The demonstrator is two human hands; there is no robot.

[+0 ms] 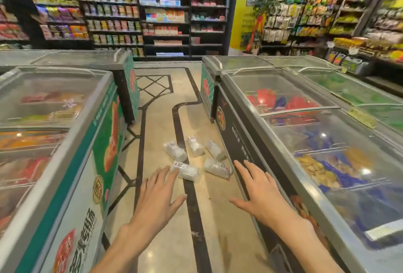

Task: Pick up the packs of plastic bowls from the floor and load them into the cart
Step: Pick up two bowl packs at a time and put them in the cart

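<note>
Several clear packs of plastic bowls lie scattered on the beige floor of the aisle ahead of me. The nearest pack lies just beyond the fingertips of my left hand. Another pack lies to its right, and three more sit farther back. My left hand is stretched out flat, fingers spread, holding nothing. My right hand is also out flat and empty, in front of the right freezer's black side. No cart is in view.
A chest freezer with a green side borders the aisle on the left, and a glass-topped freezer on the right. Stocked shelves close the far end. A person in dark clothes stands at the far left.
</note>
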